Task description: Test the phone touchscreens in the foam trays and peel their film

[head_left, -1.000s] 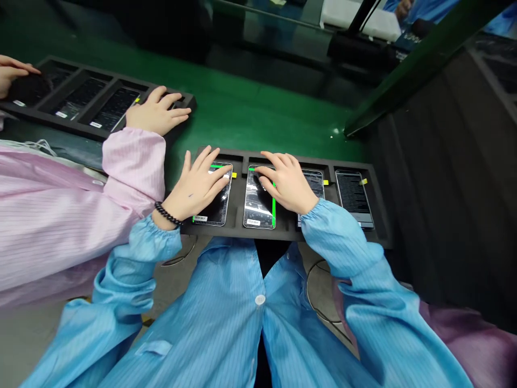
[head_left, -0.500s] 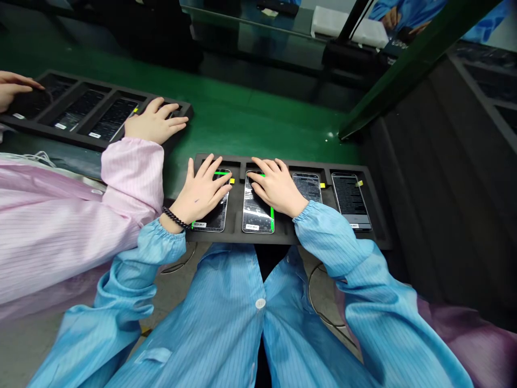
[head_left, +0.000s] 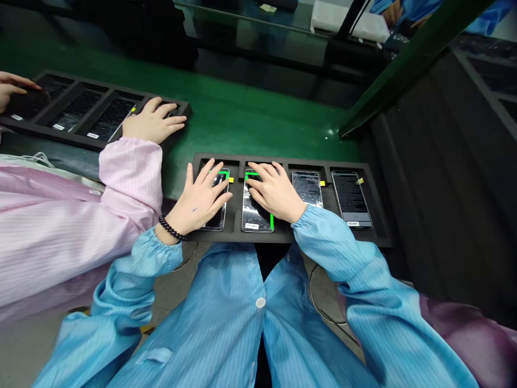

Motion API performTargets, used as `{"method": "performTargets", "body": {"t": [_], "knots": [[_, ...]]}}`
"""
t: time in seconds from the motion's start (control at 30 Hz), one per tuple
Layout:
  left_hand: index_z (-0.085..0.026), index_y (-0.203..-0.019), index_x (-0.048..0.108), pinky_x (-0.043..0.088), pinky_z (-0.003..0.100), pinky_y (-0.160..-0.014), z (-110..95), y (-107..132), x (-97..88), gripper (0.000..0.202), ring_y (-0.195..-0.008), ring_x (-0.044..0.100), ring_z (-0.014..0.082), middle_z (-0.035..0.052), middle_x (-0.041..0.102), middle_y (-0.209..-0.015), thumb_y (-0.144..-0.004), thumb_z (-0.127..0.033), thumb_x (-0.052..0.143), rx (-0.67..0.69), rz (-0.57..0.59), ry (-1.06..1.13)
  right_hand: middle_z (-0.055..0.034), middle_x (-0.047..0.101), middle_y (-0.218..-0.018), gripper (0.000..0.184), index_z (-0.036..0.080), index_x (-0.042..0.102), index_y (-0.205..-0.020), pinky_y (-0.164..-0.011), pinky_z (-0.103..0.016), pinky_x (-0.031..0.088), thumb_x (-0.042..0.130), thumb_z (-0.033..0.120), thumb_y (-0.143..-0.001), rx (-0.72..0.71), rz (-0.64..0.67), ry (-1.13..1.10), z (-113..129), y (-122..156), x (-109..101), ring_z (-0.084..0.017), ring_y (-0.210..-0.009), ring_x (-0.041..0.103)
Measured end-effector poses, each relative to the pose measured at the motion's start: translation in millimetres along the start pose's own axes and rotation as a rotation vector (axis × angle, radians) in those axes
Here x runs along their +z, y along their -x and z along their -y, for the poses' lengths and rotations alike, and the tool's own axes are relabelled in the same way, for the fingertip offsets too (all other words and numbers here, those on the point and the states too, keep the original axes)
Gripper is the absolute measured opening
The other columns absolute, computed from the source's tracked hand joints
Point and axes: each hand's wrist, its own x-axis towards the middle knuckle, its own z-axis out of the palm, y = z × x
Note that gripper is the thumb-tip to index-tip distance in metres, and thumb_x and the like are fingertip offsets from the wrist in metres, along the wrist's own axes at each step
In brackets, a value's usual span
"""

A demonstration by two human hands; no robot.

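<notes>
Phones (head_left: 255, 207) lie flat in a black tray (head_left: 379, 221) on the green desk (head_left: 250, 129), four in a row, the first two with green markings (head_left: 272, 221). Left hand (head_left: 197, 198) rests open on the first phone, right hand (head_left: 275, 191) open on the second, fingers spread, neither gripping. Third and fourth phones sit to the right, no hand on them. Beyond, a co-worker's hand (head_left: 153, 123) with pink sleeve (head_left: 129, 172) rests on a second tray (head_left: 81, 137).
</notes>
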Motion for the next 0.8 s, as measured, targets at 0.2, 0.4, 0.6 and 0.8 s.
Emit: {"method": "performTargets", "body": {"t": [0.2, 0.4, 0.6, 0.8], "knots": [[-0.018, -0.136, 0.061, 0.014, 0.077, -0.120, -3.9, 9.7, -2.5, 0.050, -0.157, 0.020, 0.0360, 0.0181, 0.035, -0.163, -0.106, -0.044, 0.031, 0.006, -0.004, -0.013, -0.0161, 0.052, -0.153, 0.036, 0.016, 0.074, -0.118, -0.117, -0.059, 0.035, 0.043, 0.027, -0.104, -0.025, -0.004, -0.023, 6.5, 7.9, 1.8, -0.032, -0.135, 0.051], [-0.016, -0.135, 0.062, 0.016, 0.078, -0.119, -7.9, 19.8, -2.8, 0.051, -0.156, 0.021, 0.0374, 0.0195, 0.035, -0.162, -0.106, -0.043, 0.030, 0.024, -0.004, -0.038, -0.0169, 0.052, -0.153, 0.034, 0.014, 0.072, -0.120, -0.117, -0.059, 0.036, 0.044, 0.026, -0.103, -0.046, -0.009, -0.022, 12.8, 18.0, 1.7, -0.032, -0.135, 0.052], [-0.014, -0.137, 0.061, 0.014, 0.077, -0.120, -15.9, 33.5, -2.9, 0.050, -0.156, 0.021, 0.0380, 0.0197, 0.034, -0.163, -0.106, -0.042, 0.034, 0.029, -0.010, -0.057, -0.0173, 0.052, -0.153, 0.034, 0.013, 0.072, -0.117, -0.116, -0.061, 0.038, 0.044, 0.026, -0.103, -0.087, -0.021, -0.022, 21.4, 29.3, 1.9, -0.032, -0.133, 0.053], [-0.013, -0.140, 0.057, 0.012, 0.077, -0.120, -26.7, 48.5, -1.2, 0.052, -0.156, 0.021, 0.0377, 0.0199, 0.035, -0.163, -0.106, -0.043, 0.034, 0.033, -0.028, -0.088, -0.0168, 0.054, -0.151, 0.032, 0.013, 0.070, -0.118, -0.116, -0.060, 0.039, 0.046, 0.027, -0.103, -0.113, -0.037, -0.011, 30.1, 40.2, 3.4, -0.031, -0.132, 0.055]]}}
